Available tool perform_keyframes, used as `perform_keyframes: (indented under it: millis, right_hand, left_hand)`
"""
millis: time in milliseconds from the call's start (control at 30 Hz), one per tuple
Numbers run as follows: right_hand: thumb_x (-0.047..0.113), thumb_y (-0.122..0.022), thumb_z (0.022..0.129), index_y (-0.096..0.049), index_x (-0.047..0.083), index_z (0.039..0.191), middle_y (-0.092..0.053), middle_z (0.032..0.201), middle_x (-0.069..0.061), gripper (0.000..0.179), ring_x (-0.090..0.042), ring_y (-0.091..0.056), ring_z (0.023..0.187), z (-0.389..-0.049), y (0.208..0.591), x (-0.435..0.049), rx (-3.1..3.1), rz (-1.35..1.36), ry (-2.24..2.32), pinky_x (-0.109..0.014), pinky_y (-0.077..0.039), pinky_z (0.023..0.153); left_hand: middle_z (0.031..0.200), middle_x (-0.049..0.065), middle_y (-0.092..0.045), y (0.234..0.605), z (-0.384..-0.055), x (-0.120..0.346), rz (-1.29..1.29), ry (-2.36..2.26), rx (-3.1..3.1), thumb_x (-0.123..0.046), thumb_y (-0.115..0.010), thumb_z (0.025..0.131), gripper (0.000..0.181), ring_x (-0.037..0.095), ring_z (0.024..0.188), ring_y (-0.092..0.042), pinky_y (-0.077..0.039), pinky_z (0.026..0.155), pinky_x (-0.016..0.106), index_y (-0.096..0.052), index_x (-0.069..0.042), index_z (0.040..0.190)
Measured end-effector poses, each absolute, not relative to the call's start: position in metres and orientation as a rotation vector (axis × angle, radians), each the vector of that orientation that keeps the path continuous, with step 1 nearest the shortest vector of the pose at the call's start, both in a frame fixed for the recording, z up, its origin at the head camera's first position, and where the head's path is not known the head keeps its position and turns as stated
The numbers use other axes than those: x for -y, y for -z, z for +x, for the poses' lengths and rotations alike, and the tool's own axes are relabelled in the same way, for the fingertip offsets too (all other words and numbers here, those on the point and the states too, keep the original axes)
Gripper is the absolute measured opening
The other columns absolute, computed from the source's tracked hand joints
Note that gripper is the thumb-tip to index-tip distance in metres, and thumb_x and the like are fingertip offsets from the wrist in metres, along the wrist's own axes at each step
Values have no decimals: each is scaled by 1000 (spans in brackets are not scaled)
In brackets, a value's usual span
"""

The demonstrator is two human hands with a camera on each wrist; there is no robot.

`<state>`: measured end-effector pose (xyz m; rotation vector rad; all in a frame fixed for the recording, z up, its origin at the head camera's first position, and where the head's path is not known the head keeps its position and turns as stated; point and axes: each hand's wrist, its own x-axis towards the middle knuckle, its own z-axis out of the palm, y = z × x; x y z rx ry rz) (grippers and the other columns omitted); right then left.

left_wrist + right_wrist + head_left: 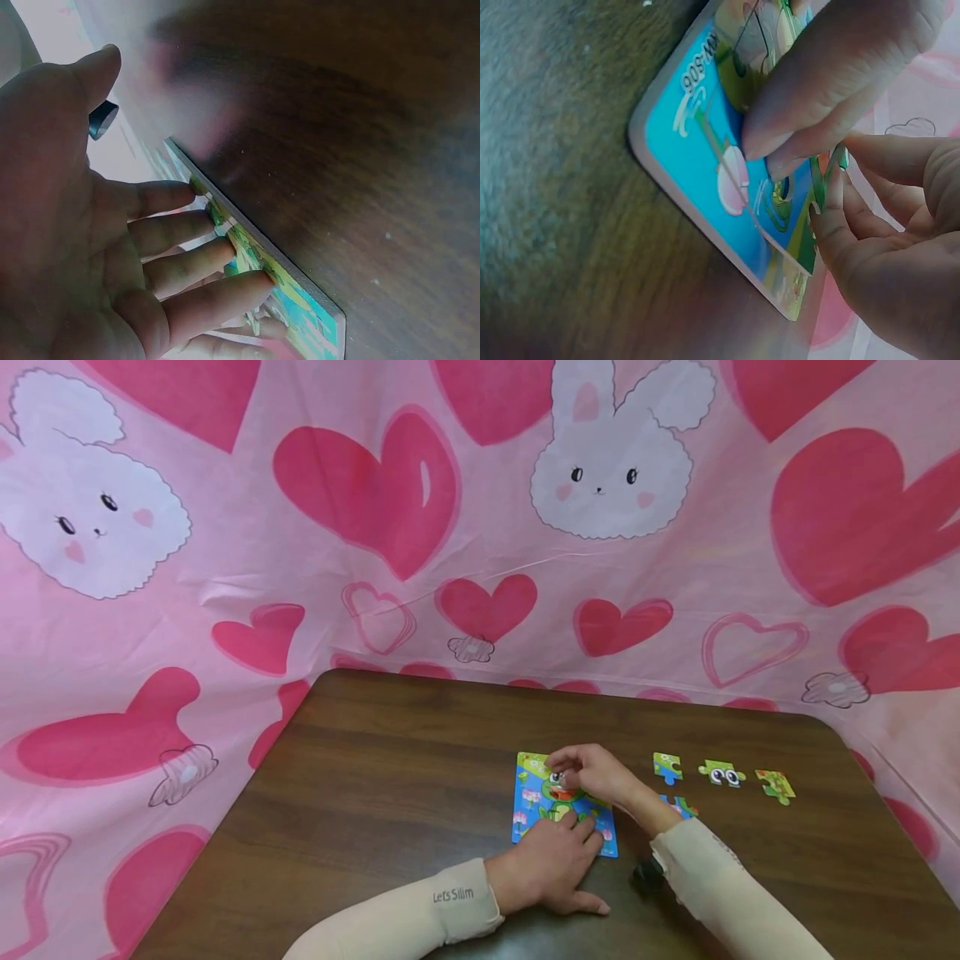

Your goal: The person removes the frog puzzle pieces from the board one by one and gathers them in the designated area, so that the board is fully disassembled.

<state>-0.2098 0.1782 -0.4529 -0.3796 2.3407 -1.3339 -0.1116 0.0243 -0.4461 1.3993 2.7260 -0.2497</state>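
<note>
A square frog jigsaw puzzle [528,797] lies on the brown table, its blue board edge showing beyond the hands. My left hand [557,862] rests its fairly straight fingers on the puzzle's lower part, palm down, thumb held out to the side. Over the upper part, my right hand [596,774] is bent down. In the right wrist view, its thumb and fingertips pinch a small green puzzle piece [820,184] at the frog picture. The fingers cover much of that piece. From the left wrist view, the fingertips touch the puzzle's face near the board's edge [300,281].
Several loose puzzle pieces lie right of the board: a blue-green one [667,767], one with two eyes [722,773], a green-red one [776,786], and another [681,807] partly behind the right forearm. A pink heart-and-bunny cloth [480,552] hangs behind the table [360,793].
</note>
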Motion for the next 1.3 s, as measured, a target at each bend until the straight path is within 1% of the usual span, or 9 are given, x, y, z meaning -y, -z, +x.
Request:
perform_keyframes:
  millis: [100,267,367,500,600,767,867,1033,1300]
  right_hand:
    - [-5,-62,91,-67,-5,121,-73,113,-19,30,-24,-69,100,-210,452,-179,-2325,-394,1338,-34,-59,84]
    - [-5,-62,92,-66,-7,119,-73,110,-22,27,-24,-70,97,-211,451,-184,-2273,-461,1369,-33,-59,82]
    - [-5,-62,94,-65,-8,121,-72,113,-24,28,-27,-70,101,-211,451,-186,-2239,-489,1394,-33,-59,83]
    - [-6,-60,94,-63,-8,125,-70,117,-25,31,-31,-68,107,-211,451,-188,-2203,-498,1408,-35,-59,87]
    - [-7,-60,93,-63,-8,126,-70,118,-25,33,-29,-68,107,-212,452,-189,-2189,-478,1406,-34,-59,87]
    - [-8,-61,92,-63,-10,124,-71,115,-26,32,-26,-70,102,-214,454,-189,-2183,-460,1407,-29,-58,83]
    - [-8,-61,92,-62,-12,123,-71,113,-28,31,-26,-71,101,-214,455,-189,-2176,-472,1425,-28,-58,82]
    - [-8,-60,94,-62,-13,123,-72,111,-27,30,-23,-71,99,-213,456,-189,-2186,-471,1451,-24,-57,81]
    - [-4,-59,96,-64,-10,123,-72,114,-25,28,-26,-71,104,-214,460,-190,-2188,-429,1465,-25,-57,82]
  left_hand:
    - [144,-3,-53,445,-112,-25,1399,256,-2725,-84,-43,87,85,14,124,-53,-56,82,25,-52,-21,144]
    - [141,-3,-54,443,-111,-25,1401,264,-2732,-85,-44,86,85,13,120,-53,-55,77,25,-53,-22,143]
    - [139,-3,-54,443,-111,-25,1403,262,-2739,-85,-44,86,85,12,118,-52,-55,76,24,-53,-22,141]
    - [141,-3,-54,443,-111,-25,1395,260,-2734,-85,-43,87,84,12,120,-52,-54,78,24,-53,-22,142]
    - [143,-3,-52,443,-111,-25,1377,246,-2718,-85,-43,87,85,12,121,-50,-53,79,23,-52,-22,144]
    - [140,-5,-52,443,-112,-27,1344,211,-2693,-84,-44,86,84,11,120,-48,-51,78,23,-51,-23,143]
    - [139,-6,-52,442,-111,-27,1338,211,-2689,-85,-45,86,83,10,118,-48,-51,78,22,-51,-23,142]
    - [139,-6,-52,441,-112,-28,1335,211,-2683,-85,-44,86,84,10,119,-49,-51,79,23,-51,-23,142]
    - [151,-5,-48,441,-115,-27,1312,127,-2658,-84,-44,87,84,10,128,-49,-52,83,26,-47,-23,146]
